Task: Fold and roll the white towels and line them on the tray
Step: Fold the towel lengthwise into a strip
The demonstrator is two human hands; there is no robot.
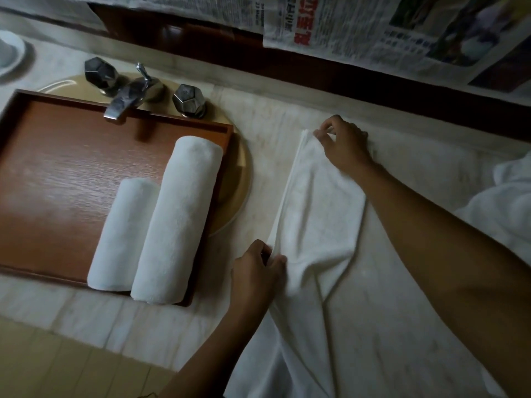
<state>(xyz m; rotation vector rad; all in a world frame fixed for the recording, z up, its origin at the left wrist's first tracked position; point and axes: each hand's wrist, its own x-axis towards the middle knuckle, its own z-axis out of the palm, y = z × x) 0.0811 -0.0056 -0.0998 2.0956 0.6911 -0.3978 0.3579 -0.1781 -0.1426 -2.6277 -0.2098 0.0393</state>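
Head view, findings as we see them. Flat white towel [316, 214] lies lengthwise on the marble counter [258, 179], right of the tray [57, 168] and apart from it. It is folded along its length w/ layered edges stacked on the left side. Its far end is near the back wall; its near end runs out of the bottom of frame.

Left hand [255, 271]: fingers curled, thumb and fingers pinching the towel's layered left edge at the near part. Right hand [342, 145]: reaching across, fingertips pinching the same edge at the far corner. We note the cloth betw. the two hands is fairly straight, w/ creases near the left hand.

Tray: brown wood, set over the yellowish sink [238, 191], its far rim under the chrome faucet [123, 101]. At its right end we see 2 finished items side by side and touching: short roll [123, 237] on the left, long roll [178, 219] on the right. The long roll's near end sits on the tray's near rim.

Misc.: newspaper sheets [344, 27] hang on the back wall; a loose white cloth [505, 202] lies at far right; a white dish [11, 53] is at top left, blurred.
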